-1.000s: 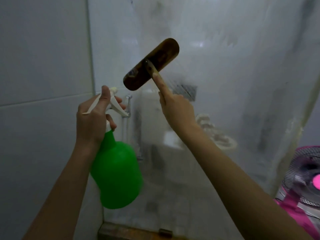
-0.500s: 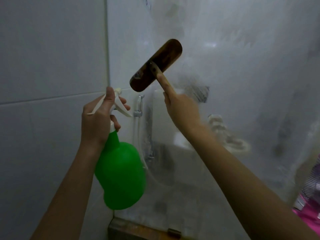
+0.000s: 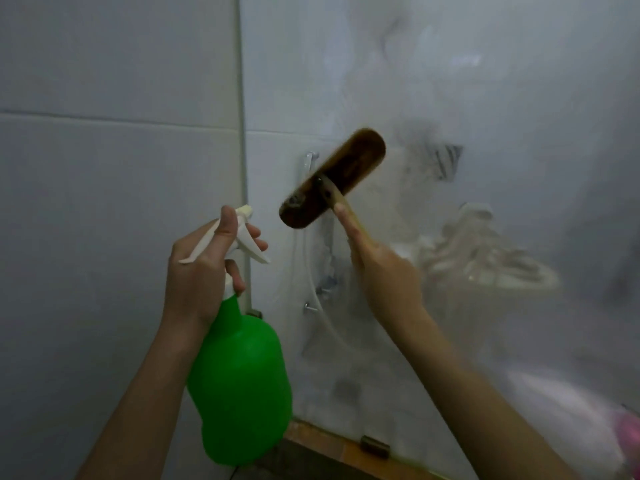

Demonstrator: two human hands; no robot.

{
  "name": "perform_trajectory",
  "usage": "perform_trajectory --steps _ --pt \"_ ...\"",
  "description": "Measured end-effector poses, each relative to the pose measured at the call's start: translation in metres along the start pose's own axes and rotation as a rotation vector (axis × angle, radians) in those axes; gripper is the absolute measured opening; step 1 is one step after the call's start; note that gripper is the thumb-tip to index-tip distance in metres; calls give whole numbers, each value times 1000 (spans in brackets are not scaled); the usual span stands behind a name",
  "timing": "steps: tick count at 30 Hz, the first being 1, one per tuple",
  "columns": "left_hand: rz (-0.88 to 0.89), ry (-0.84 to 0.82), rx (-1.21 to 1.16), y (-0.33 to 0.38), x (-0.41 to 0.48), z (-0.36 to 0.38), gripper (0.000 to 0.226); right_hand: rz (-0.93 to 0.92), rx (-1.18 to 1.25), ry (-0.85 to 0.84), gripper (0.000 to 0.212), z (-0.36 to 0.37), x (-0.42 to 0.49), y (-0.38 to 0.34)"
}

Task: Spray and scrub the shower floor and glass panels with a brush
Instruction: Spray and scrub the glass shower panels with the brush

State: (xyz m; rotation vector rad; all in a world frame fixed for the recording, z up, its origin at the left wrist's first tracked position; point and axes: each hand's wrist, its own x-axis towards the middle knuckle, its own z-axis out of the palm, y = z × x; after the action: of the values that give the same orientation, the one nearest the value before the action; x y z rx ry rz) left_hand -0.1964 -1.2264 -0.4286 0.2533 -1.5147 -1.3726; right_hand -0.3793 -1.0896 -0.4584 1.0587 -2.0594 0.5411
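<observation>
A cloudy, smeared glass panel (image 3: 485,98) fills the right side of the head view. Against it lies a dark brown wooden brush (image 3: 332,178), tilted with its right end up. My right hand (image 3: 384,271) grips the brush's pale handle, forefinger stretched along it. My left hand (image 3: 204,268) is closed around the white trigger head of a green spray bottle (image 3: 239,386), which hangs just left of the brush, nozzle toward the glass. The shower floor is out of sight.
A grey tiled wall (image 3: 114,202) stands at the left, meeting the glass at a vertical edge. A brown sill (image 3: 329,445) with a metal clip (image 3: 375,446) runs under the glass. Behind the glass show a tap with hose (image 3: 311,161) and a pale basket.
The brush and my right hand have slid down the glass. The view has turned left, so the pink fan at the lower right has left the frame. The bottle stays in my left hand.
</observation>
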Motion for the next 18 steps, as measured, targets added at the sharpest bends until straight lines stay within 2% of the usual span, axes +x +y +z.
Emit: perform_trajectory --steps 4,6,9,11,16,18 --pt "-15 -6 -34 -25 -15 -11 41 95 36 -84 86 19 -111 31" --pt "-15 -5 -9 -37 -22 -17 39 57 23 -76 87 30 -105 24" --pt "-3 -11 64 -46 -30 -20 38 -32 -45 -29 80 48 -46 -13" --pt "-9 -5 71 -45 -35 -19 39 -49 -93 -60 81 53 -30 -24" --pt "-21 -21 28 -35 -43 -18 36 115 -25 -209 90 23 -136 15" --pt "-33 -29 6 -31 -45 -21 37 111 22 -199 91 18 -150 18"
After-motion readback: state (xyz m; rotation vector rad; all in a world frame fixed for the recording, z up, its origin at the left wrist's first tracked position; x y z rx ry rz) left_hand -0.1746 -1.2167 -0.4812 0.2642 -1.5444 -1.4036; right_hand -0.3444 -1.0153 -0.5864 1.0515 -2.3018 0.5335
